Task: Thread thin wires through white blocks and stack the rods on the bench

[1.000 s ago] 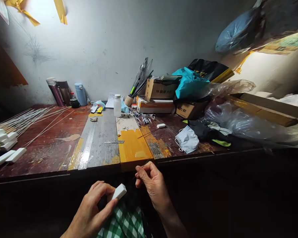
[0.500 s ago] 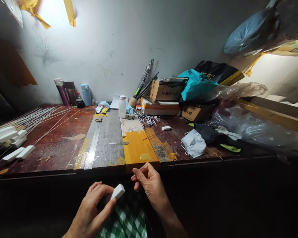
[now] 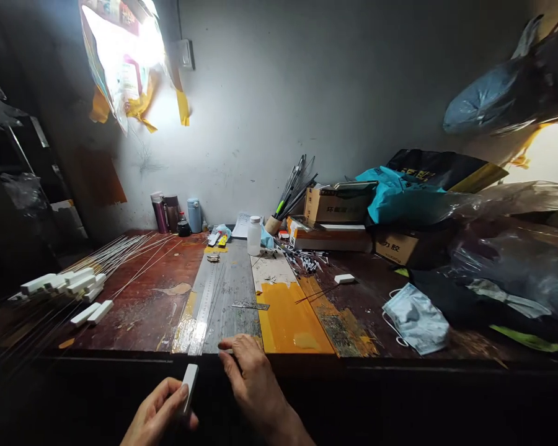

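Note:
My left hand (image 3: pixel 160 409) grips a small white rectangular block (image 3: pixel 190 379) between thumb and fingers, its long side pointing up, just below the table's front edge. To its right, my right hand (image 3: pixel 251 378) is at the front edge, back of the hand upward, fingers bent and closed toward the thumb. Faint thin rods (image 3: pixel 217 279) seem to run up from its fingertips across the grey strip; the fingers partly hide the grip. A metal ruler (image 3: pixel 204 310) lies on the table beyond the hands, with a short flat metal strip (image 3: pixel 251 306) farther right.
White blocks on long thin rods (image 3: pixel 81 282) are piled at the left. A single white block (image 3: pixel 345 279), a face mask (image 3: pixel 416 319) and a white bottle (image 3: pixel 255 235) stand or lie on the table. Boxes (image 3: pixel 337 204) and plastic bags (image 3: pixel 400 192) crowd the back right.
The view has tilted up and turned left. My left hand has turned the white block more upright. My right hand has rolled palm-down, and the thin rods in it now point away from me.

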`<action>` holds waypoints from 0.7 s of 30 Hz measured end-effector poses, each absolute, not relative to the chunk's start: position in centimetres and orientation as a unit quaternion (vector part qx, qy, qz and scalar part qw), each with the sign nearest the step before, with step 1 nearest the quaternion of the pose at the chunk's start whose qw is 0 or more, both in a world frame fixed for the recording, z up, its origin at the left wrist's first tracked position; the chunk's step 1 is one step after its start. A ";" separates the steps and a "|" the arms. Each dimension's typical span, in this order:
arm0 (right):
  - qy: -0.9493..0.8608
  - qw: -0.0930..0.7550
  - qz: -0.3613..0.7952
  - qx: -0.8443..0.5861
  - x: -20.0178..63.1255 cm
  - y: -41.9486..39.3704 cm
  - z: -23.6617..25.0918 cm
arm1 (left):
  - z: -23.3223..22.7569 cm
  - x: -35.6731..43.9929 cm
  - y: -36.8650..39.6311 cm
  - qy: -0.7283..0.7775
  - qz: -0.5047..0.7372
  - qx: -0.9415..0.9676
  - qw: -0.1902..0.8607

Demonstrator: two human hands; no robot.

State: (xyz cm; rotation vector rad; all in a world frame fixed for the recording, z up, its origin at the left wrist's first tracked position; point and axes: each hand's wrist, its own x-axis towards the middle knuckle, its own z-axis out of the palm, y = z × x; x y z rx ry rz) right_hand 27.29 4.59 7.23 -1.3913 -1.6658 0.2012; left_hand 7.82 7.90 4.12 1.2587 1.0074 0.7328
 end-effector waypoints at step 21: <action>-0.761 0.309 0.068 -0.566 25.3 11.3 6.6 | 2.7 8.7 9.8 0.415 0.356 0.515 0.661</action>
